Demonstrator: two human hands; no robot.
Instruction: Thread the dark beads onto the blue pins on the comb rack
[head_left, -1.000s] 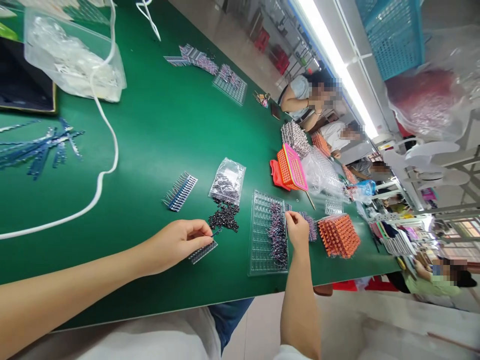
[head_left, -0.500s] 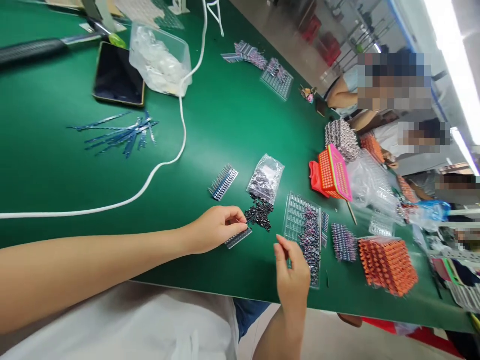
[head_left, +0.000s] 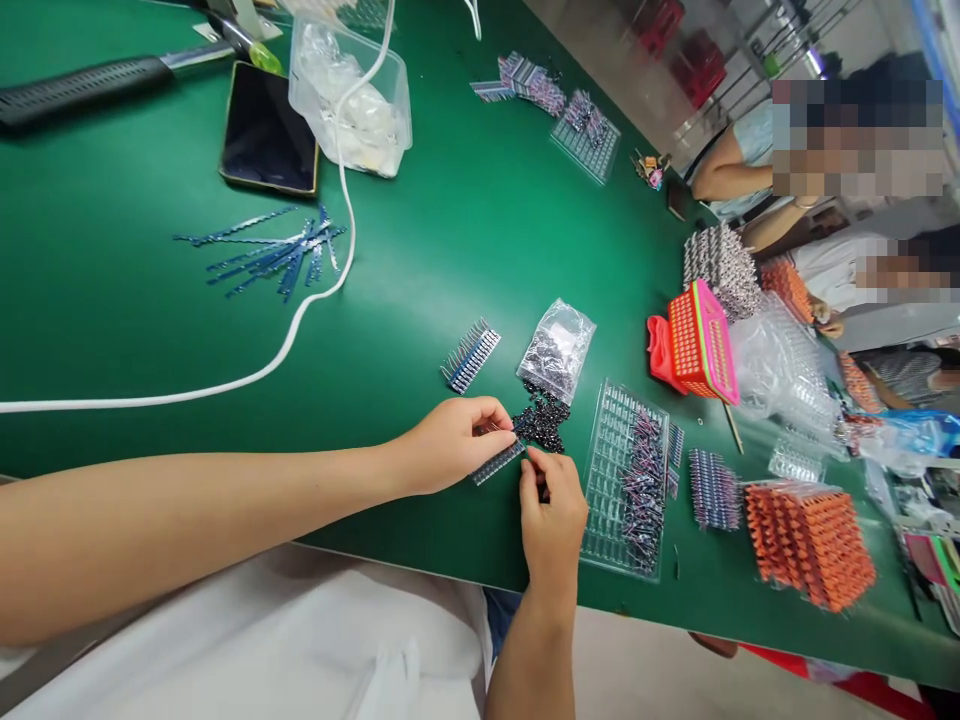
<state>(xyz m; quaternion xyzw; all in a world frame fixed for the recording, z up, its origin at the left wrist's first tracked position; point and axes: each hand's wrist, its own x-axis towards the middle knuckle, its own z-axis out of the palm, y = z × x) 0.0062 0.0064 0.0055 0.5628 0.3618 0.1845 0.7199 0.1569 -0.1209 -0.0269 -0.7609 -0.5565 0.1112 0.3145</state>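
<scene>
My left hand (head_left: pixel 454 447) has its thumb and fingers closed at the upper edge of a dark strip of small circuit boards (head_left: pixel 498 464), with thin pins showing between the fingers. Close by its right end, my right hand (head_left: pixel 553 512) is pinched together; whatever is in the fingertips is too small to make out. Just above both hands lies a heap of small black parts (head_left: pixel 545 418), spilling from a clear plastic bag (head_left: pixel 558 350). Another pinned strip of boards (head_left: pixel 471 356) rests up and left of the heap.
To the right stand a clear compartment tray (head_left: pixel 606 470) with many small leaded parts, a bundle of parts (head_left: pixel 714 488) and an orange stack (head_left: pixel 810 540). Behind are red baskets (head_left: pixel 699 340). A white cable (head_left: pixel 292 335), phone (head_left: pixel 270 128) and hammer (head_left: pixel 90 90) lie left. Co-workers sit at far right.
My right hand has moved left from beside the tray to the end of the strip. My left hand stays at the strip. The whole view has shifted slightly.
</scene>
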